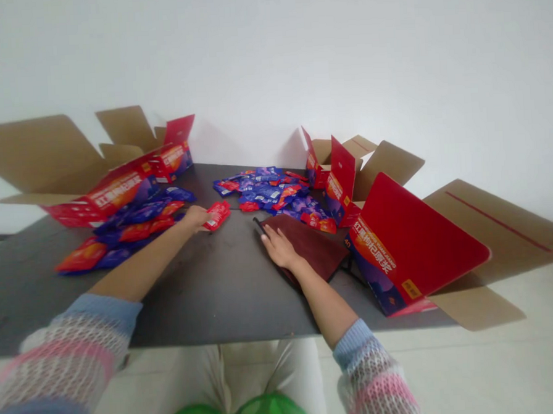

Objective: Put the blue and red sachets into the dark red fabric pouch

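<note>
A red sachet is grasped at its left end by the left hand over the mid-tabletop, between piled blue-and-red sachets and a flat dark-brown panel, on which the right hand rests released, fingers extended, with opened printed cartons flanking both sides.

Looks like a packing workroom: open printed cartons and piled sachets on a dark surface

The lone sachet is red and white. The counter is dark grey, the sleeves striped blue, pink, white.
</note>
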The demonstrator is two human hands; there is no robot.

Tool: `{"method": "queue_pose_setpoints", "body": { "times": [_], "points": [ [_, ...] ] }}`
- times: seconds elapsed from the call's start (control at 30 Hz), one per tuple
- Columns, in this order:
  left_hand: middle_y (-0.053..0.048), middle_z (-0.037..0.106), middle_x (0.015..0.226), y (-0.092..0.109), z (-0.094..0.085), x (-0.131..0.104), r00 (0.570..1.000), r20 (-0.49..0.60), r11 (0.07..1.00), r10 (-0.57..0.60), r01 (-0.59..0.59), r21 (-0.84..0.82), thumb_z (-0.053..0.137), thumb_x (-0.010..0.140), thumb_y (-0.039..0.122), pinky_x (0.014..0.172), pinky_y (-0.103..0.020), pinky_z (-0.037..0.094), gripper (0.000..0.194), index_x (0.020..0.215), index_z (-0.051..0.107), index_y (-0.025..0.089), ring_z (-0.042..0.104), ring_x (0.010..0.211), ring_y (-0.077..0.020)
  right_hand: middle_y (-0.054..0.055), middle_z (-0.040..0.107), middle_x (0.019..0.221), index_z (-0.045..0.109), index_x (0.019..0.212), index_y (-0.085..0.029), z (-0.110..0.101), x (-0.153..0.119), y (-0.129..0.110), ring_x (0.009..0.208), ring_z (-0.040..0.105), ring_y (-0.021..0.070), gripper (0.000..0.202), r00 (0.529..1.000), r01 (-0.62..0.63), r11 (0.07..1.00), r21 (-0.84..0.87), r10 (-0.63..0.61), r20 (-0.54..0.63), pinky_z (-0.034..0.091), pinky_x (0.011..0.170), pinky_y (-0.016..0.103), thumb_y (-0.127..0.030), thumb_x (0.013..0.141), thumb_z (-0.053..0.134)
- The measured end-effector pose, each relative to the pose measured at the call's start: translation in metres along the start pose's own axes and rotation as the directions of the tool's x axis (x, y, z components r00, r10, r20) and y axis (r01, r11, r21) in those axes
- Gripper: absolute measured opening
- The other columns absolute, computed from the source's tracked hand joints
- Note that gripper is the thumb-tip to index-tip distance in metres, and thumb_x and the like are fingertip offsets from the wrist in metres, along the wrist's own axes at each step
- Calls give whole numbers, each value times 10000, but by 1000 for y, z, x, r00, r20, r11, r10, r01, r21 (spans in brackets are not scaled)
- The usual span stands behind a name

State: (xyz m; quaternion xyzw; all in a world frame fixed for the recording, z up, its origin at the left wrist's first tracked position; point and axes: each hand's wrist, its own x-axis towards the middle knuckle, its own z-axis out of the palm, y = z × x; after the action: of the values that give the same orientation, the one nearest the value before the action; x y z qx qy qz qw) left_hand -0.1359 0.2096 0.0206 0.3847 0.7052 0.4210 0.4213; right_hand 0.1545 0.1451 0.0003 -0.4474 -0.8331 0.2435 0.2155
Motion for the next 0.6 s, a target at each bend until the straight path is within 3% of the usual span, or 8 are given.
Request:
{"method": "queue_pose_setpoints", "body": {
  "times": [0.1, 0.17, 0.23, 0.3, 0.4, 0.47, 0.53, 0.6],
  "points": [
    [11, 602, 535, -16, 5, -39, 999, 44, 999, -31, 30, 30, 729, 760, 65, 554, -248, 493, 190, 743, 557, 144, 611, 489, -152, 141, 498, 1498, 437, 1498, -96, 2, 7, -3, 1429, 417, 251, 872, 964, -132, 947, 293, 191, -186, 308, 1189, 408, -677, 969, 60],
    [-12, 646, 568, -22, 13, -63, 994, 105, 999, -33, 31, 24, 753, 740, 82, 564, -258, 511, 168, 742, 598, 147, 638, 510, -165, 167, 578, 1415, 480, 1466, -69, 1, 8, -5, 1382, 479, 277, 975, 915, -218, 881, 420, 334, -225, 352, 1159, 435, -714, 934, -21],
    [-45, 688, 611, -24, 25, -82, 982, 183, 999, -37, 39, -6, 745, 733, 74, 574, -276, 528, 116, 765, 654, 137, 662, 533, -185, 164, 596, 1394, 477, 1472, -76, 1, 5, -9, 1383, 479, 281, 1002, 896, -251, 850, 462, 385, -221, 351, 1157, 451, -729, 919, -44],
    [-80, 706, 628, -22, 39, -94, 960, 276, 993, -48, 75, -88, 693, 753, 46, 590, -307, 550, 76, 773, 685, 118, 681, 554, -210, 140, 566, 1434, 446, 1498, -107, 5, -2, -15, 1409, 446, 256, 959, 928, -196, 884, 424, 307, -212, 341, 1167, 435, -709, 933, -42],
    [-76, 689, 588, -19, 60, -100, 941, 336, 969, -45, 123, -215, 603, 789, 12, 595, -324, 566, 128, 747, 677, 108, 663, 527, -198, 87, 452, 1542, 380, 1538, -155, 18, -11, -25, 1490, 301, 201, 795, 995, 28, 983, 183, -11, -95, 236, 1224, 406, -623, 994, 38],
    [-53, 688, 589, -18, 68, -98, 941, 336, 956, -30, 125, -264, 570, 805, 0, 593, -304, 568, 160, 783, 679, 115, 650, 524, -173, 52, 361, 1600, 322, 1563, -182, 24, -12, -30, 1528, 183, 189, 677, 983, 178, 984, -22, -177, 52, 133, 1252, 431, -545, 1026, 127],
    [-54, 709, 630, -20, 70, -93, 919, 394, 939, -11, 145, -311, 545, 792, -41, 618, -297, 578, 215, 836, 690, 112, 668, 568, -169, 27, 296, 1630, 288, 1575, -199, 25, -9, -31, 1540, 122, 195, 621, 967, 231, 959, -166, -208, 148, 88, 1256, 458, -486, 1036, 178],
    [-82, 731, 684, -25, 67, -88, 871, 490, 914, 21, 183, -363, 522, 761, -95, 673, -314, 593, 271, 854, 697, 89, 697, 630, -183, 5, 274, 1638, 284, 1576, -213, 22, -2, -28, 1539, 129, 205, 611, 974, 192, 952, -237, -156, 162, 111, 1253, 462, -479, 1035, 187]
  ]
}}
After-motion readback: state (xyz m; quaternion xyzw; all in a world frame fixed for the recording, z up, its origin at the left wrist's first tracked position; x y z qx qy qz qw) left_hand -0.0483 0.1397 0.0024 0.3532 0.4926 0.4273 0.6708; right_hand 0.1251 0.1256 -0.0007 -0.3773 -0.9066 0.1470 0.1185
